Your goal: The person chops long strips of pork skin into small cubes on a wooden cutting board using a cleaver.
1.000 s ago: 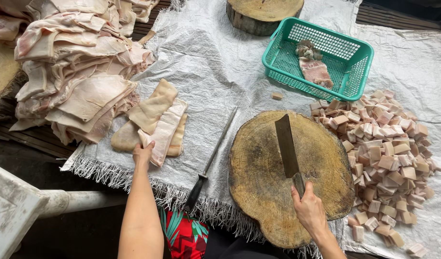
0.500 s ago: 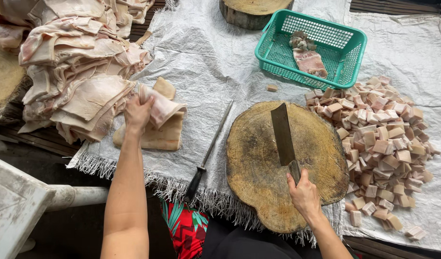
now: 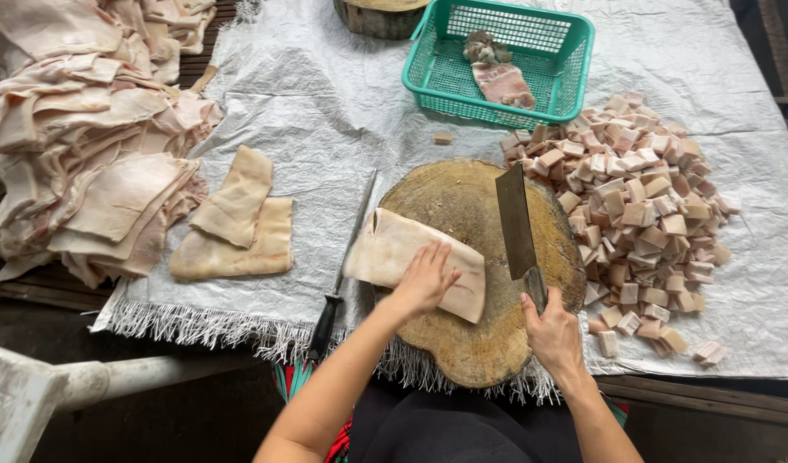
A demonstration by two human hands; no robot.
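left hand (image 3: 425, 279) spread flat on the pale slab of pork skin (image 3: 415, 263), lying long axis left-to-right across the round chopping block (image 3: 484, 343), just left of the upright cleaver (image 3: 517, 225) gripped by the closed right hand (image 3: 552, 333).

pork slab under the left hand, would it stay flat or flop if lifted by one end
Probably floppy: the slab drapes over the edge of the block, and the slabs in the pile lie bent and folded. Likely slippery too, since its pale skin looks smooth and fatty. The left hand presses flat on it, which hints that it may slide.
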